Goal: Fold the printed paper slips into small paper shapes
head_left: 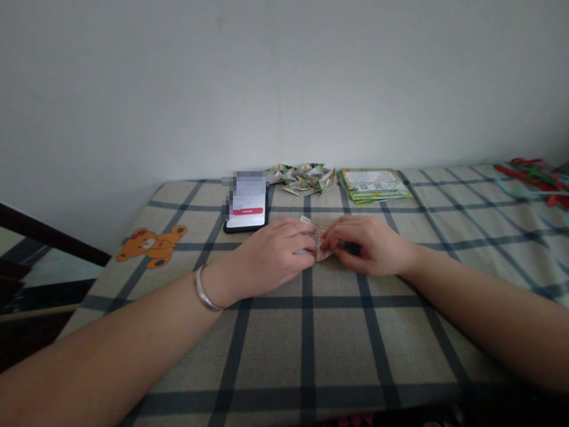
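Observation:
A small printed sheet of paper (318, 238) with a crease down it lies low over the tablecloth, between my hands. My left hand (280, 252), with a silver bangle at the wrist, has its fingers closed over the paper's left part and hides much of it. On the opposite side, my right hand (367, 244) pinches the right edge with bent thumb and fingers. Behind my hands is a heap of several folded paper pieces (304, 182) with green and white print. To its right lies a stack of flat printed sheets (376, 182).
A phone (246, 218) with a lit screen stands tilted behind my left hand. The checked tablecloth (267, 356) carries an orange bear picture (153, 246) at left. Red and green strips (533, 178) lie at the far right. A plain wall (284, 89) rises behind the table.

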